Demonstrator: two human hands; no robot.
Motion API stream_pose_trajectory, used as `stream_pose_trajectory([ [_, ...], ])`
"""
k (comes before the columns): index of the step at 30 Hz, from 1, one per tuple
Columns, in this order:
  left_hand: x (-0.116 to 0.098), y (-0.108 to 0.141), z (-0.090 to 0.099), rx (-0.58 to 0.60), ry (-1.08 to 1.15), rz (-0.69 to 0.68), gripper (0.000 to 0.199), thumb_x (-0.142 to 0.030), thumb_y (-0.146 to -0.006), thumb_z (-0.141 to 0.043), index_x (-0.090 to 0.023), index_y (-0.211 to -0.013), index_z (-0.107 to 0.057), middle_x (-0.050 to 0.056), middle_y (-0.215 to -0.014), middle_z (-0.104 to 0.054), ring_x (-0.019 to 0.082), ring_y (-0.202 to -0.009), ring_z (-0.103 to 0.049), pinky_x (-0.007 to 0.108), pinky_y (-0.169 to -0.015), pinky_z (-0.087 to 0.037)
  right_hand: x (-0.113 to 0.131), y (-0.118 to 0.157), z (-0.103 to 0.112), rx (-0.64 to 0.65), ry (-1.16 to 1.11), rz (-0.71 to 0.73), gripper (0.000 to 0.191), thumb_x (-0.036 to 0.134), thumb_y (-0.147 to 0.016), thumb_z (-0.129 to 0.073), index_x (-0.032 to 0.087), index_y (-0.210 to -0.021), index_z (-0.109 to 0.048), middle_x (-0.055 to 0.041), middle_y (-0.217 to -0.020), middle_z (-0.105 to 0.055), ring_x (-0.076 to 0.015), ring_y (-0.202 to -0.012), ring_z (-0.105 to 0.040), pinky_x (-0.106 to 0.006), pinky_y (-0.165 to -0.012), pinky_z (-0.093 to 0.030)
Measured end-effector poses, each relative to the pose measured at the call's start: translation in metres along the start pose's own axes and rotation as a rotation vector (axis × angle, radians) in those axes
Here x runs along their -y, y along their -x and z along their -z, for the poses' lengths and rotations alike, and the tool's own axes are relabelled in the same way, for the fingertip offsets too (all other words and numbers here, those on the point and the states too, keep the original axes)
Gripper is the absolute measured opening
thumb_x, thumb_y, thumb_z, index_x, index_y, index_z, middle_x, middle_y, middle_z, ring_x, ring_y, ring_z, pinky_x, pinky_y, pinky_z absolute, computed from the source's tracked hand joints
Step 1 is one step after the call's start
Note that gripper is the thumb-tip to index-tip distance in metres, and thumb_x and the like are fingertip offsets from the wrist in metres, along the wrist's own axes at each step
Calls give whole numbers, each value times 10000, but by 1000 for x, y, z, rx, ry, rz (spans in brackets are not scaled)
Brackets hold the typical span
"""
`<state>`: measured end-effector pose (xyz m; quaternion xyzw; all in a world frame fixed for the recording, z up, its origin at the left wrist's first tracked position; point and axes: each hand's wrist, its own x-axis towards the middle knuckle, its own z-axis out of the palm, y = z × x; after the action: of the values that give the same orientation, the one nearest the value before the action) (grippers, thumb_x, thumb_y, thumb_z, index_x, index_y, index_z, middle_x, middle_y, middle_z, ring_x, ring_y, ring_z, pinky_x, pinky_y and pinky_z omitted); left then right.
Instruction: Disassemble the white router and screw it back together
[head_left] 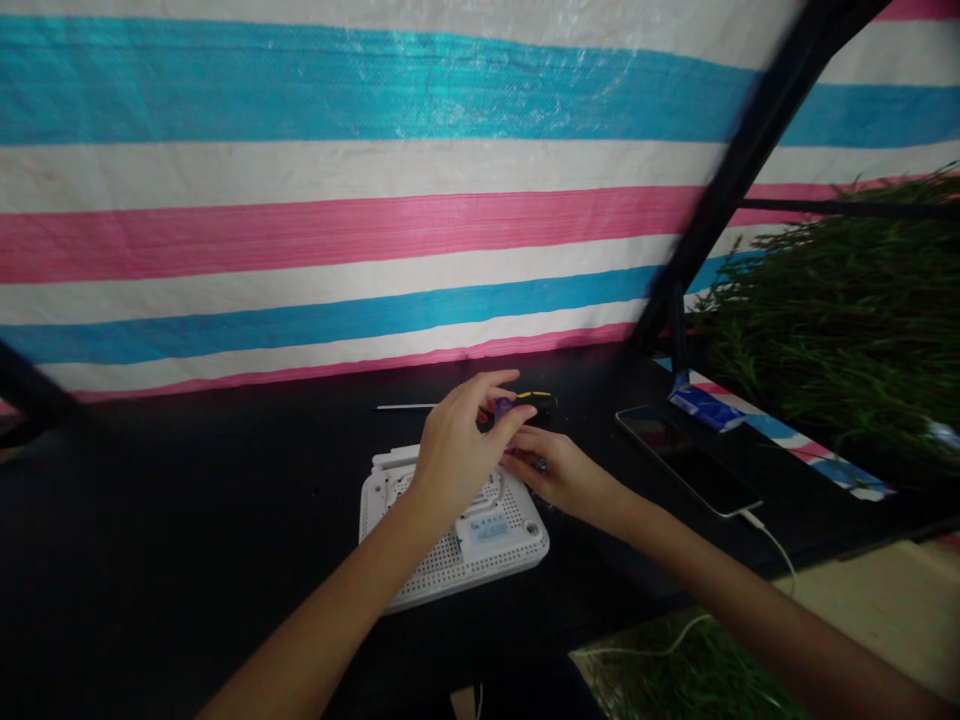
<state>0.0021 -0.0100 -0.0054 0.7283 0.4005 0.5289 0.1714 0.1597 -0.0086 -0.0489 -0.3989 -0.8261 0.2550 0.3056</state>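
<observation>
Head view: the white vented case (510, 545) lies flat on the dark worktop (187, 520), its label facing up, below and between the 2 hands. The left hand (457, 440) has its grip narrowed, thumb and fingers seemingly pinched around a small purple piece (503, 407) above the case's far edge. The right hand (562, 470) curls in just beneath, at the far right corner; whether its grip holds anything I cannot tell.

The case looks like thin, stiff plastic: probably light, smooth enough to slide and brittle at the perforated areas, so best held by its solid rim on opposite sides. The purple piece looks small and easy to drop, suited to a fingertip pinch.

Count: 1 case, 1 purple piece, apparently 1 screwdriver (541, 400) lying behind the hands, 1 phone (690, 460) with 1 white cable (776, 550), and 1 blue packet (705, 408).
</observation>
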Motion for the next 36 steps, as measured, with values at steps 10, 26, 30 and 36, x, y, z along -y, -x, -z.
stream_pose_trajectory([
  [10, 4, 0, 8, 158, 68, -42, 251, -203, -829, -651, -254, -1075, -642, 27, -1065, -715, 193, -960, -659, 366, -867, -508, -8, 6, -13, -162, -2, 7, 184, 249, -883, -502, 128, -778, -592, -49, -805, -555, -98, -700, -516, -198, -600, -419],
  [26, 2, -7, 13, 190, 105, -54, 154, -171, -837, -621, -229, -961, -689, 25, -948, -681, 163, -870, -647, 292, -748, -533, -9, 1, 0, 3, 12, -54, 193, 284, -882, -523, 133, -877, -643, -53, -866, -581, -78, -669, -537, -174, -562, -431],
  [30, -1, -8, 17, 164, 50, -98, 161, -163, -848, -598, -217, -966, -692, 44, -935, -618, 172, -883, -616, 334, -790, -515, -9, 3, -2, -25, 17, -52, 198, 276, -887, -510, 135, -845, -641, -56, -877, -572, -83, -687, -535, -185, -584, -434],
  [36, -10, -8, 17, 180, 24, -61, 182, -176, -827, -638, -246, -988, -687, 18, -882, -717, 172, -818, -670, 326, -754, -545, -6, 8, -8, -62, 54, -58, 162, 262, -879, -513, 146, -839, -619, -43, -888, -562, -74, -660, -494, -197, -589, -408],
])
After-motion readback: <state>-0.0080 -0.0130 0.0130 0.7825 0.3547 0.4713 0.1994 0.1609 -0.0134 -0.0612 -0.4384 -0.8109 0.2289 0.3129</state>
